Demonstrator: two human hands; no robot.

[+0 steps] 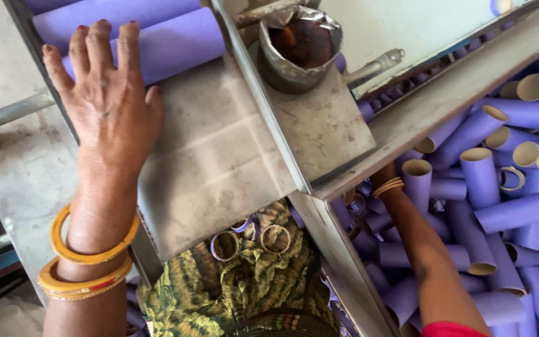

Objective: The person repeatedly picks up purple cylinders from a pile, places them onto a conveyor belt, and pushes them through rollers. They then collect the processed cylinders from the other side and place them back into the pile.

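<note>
On 2 purple tubes (157,37), left hand (110,106) rests.

Soft, even daylight fills the frame with only faint shadows, a mild sheen shows on the crumpled foil cup (301,47) at upper centre, the left hand (110,103) at upper left is sharp, and the purple tubes (519,206) toward the right edge look slightly stretched.

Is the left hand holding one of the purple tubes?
No, the left hand lies flat and open, fingertips resting on a long purple tube at the top of the metal table, gripping nothing.
</note>
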